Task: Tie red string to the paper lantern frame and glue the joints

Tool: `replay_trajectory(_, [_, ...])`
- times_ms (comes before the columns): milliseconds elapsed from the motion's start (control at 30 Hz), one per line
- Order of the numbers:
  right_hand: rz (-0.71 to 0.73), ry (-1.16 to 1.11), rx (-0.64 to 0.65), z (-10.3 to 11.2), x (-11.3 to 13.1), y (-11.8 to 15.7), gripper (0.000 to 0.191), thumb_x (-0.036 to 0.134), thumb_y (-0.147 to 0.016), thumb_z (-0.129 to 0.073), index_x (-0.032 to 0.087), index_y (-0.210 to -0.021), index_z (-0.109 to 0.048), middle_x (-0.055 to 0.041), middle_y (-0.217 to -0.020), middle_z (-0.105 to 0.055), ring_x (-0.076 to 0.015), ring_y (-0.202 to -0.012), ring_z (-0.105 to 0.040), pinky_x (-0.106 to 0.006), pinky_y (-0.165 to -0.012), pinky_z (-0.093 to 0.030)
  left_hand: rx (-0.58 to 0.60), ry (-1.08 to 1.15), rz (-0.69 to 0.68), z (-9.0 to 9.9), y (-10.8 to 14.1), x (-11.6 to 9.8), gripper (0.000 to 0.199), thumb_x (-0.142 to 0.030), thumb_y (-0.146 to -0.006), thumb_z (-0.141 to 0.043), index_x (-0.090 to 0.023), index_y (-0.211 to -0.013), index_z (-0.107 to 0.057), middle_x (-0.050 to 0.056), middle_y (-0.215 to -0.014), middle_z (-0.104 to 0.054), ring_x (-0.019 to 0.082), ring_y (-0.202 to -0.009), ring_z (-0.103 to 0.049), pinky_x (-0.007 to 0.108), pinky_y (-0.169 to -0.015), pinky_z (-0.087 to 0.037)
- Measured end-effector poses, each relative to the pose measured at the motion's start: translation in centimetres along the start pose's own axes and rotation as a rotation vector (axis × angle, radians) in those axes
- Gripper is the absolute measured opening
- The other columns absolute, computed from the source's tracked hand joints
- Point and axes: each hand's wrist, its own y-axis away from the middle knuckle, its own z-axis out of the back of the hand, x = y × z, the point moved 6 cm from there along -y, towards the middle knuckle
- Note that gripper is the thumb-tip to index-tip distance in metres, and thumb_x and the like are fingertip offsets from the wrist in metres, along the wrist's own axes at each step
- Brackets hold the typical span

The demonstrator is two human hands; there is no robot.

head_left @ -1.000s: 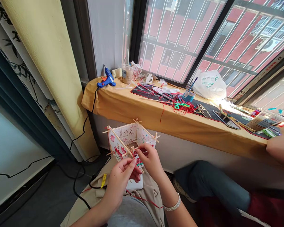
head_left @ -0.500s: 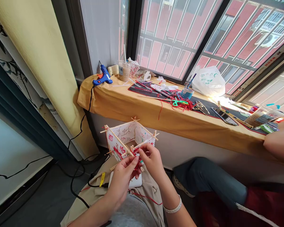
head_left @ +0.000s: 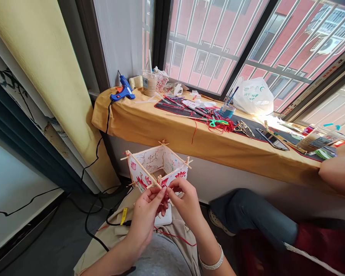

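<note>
The left forearm [head_left: 109, 260] and right forearm [head_left: 207, 249] rise from the bottom of the view, converging — left hand [head_left: 146, 219] and right hand [head_left: 184, 205] close together (fingertips [head_left: 162, 193] pinched inward).

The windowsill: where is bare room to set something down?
Bare yellow cloth lies below the glue gun, beside the black mat, and along the front edge. The mat is crowded around the red string and scissors.

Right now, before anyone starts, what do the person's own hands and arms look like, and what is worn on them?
The left hand and right hand are bare, without gloves, and no sleeves cover the forearms. A silvery beaded bracelet circles the right wrist; the left wrist shows none.
</note>
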Motion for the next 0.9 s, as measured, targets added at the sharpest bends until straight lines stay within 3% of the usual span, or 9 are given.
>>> replay_trajectory(267, [0.261,0.325,-0.031,0.9,3.1,0.9,0.01,0.016,-0.083,-0.051,0.018,-0.078,-0.059,-0.0051,-0.081,-0.061,-0.0164,-0.076,-0.054,-0.027,-0.068,-0.044,-0.02,-0.09,-0.117,0.5,-0.5,0.4,0.026,-0.034,-0.065,-0.074,-0.014,-0.076,-0.061,-0.003,-0.06,-0.06,0.007,-0.047,-0.048,0.017,-0.042,-0.038])
replay_trajectory(567, [0.343,0.648,-0.036,-0.1,4.4,1.1,0.02,0.017,-0.087,-0.05,0.017,-0.068,-0.058,-0.005,-0.071,-0.056,-0.0177,-0.07,-0.049,-0.028,-0.061,-0.042,-0.009,-0.103,-0.139,0.8,0.0,0.4,0.029,-0.038,-0.065,-0.073,-0.017,-0.083,-0.067,-0.002,-0.065,-0.062,0.009,-0.052,-0.05,0.019,-0.049,-0.04])
replay_trajectory(700, [0.346,0.691,-0.033,-0.6,4.0,1.3,0.02,0.015,-0.087,-0.05,0.017,-0.069,-0.058,-0.0054,-0.072,-0.057,-0.0179,-0.069,-0.048,-0.028,-0.059,-0.041,-0.032,-0.059,-0.083,0.7,-0.1,0.7,0.032,-0.04,-0.062,-0.075,-0.018,-0.083,-0.066,-0.001,-0.073,-0.064,0.012,-0.067,-0.056,0.02,-0.06,-0.045])
replay_trajectory(900, [0.325,0.596,0.054,-0.2,3.7,0.8,0.017,0.015,-0.088,-0.048,0.018,-0.076,-0.061,-0.0055,-0.078,-0.06,-0.0179,-0.074,-0.051,-0.028,-0.064,-0.043,-0.067,-0.099,-0.11,0.6,-0.3,0.3,0.033,-0.042,-0.061,-0.075,-0.016,-0.078,-0.064,-0.002,-0.066,-0.058,0.007,-0.055,-0.047,0.016,-0.05,-0.038])
